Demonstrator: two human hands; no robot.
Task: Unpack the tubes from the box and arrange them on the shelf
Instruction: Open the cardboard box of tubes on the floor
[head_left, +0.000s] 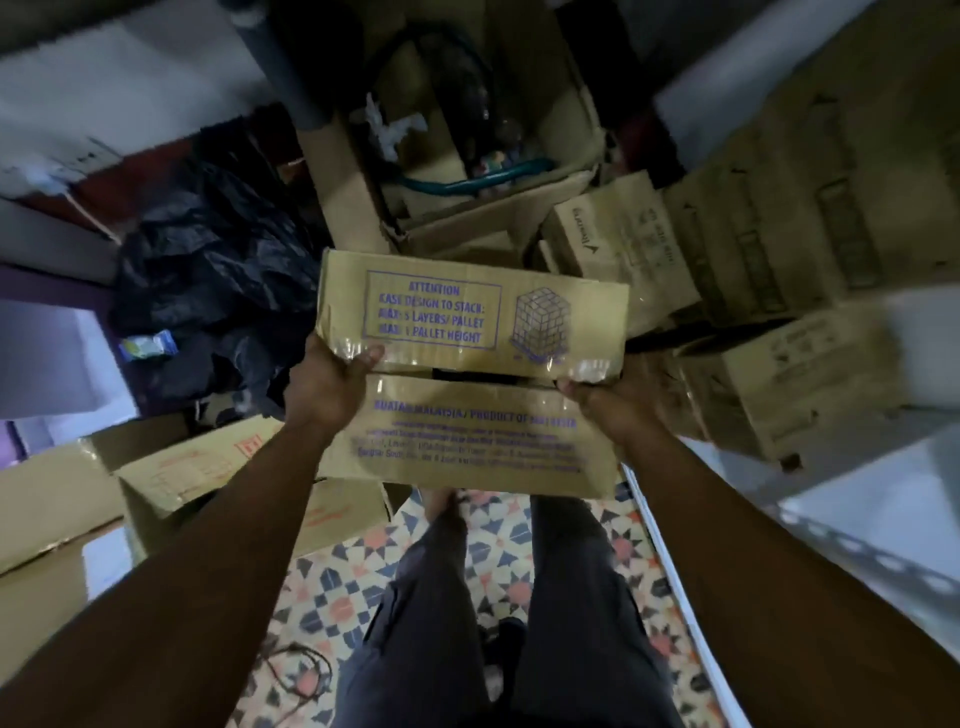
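Observation:
A brown cardboard box with purple print is held up in front of me, its two top flaps nearly closed with a dark slit between them. My left hand grips its left side, thumb over the top flap. My right hand grips its right side, thumb on the flap edge. No tubes are visible; the inside of the box is hidden. A grey metal shelf runs along the right.
An open carton with hoses and clutter stands ahead. Stacked cartons fill the right shelving. A black plastic bag lies at left, flat cartons below it. Patterned floor tiles and my legs are underneath.

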